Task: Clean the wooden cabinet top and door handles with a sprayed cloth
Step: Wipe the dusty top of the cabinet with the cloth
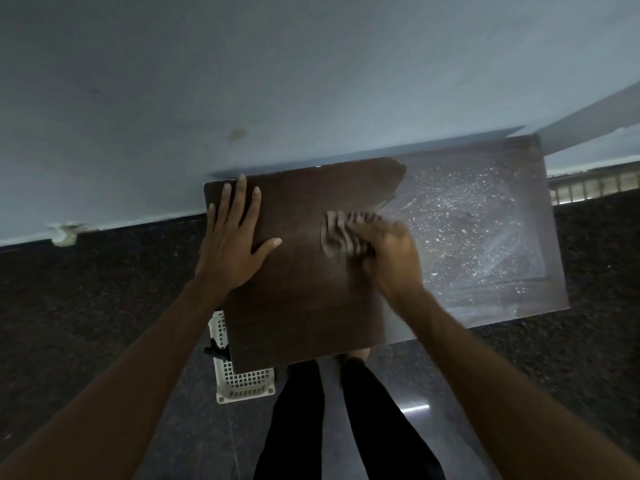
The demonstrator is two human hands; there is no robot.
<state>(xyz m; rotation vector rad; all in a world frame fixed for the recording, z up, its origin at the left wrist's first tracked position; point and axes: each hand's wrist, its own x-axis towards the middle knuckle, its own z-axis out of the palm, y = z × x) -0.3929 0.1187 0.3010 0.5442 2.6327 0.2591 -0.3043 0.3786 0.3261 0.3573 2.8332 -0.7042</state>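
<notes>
wiping the wooden cabinet top (294, 299), right hand (388, 258) gripping a striped cloth (337, 233), left hand (232, 247) flat alongside; the dusty patch (467, 220) past the right hand likely comes next.

Left grip (235, 244) lies flat, splayed; right grip (384, 254) curled, blurred.

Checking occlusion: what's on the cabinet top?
Left hand flat on its left end; right hand gripping a striped cloth mid-top; pale specks on the right half. Cabinet top beneath hands and cloth is hidden.
</notes>
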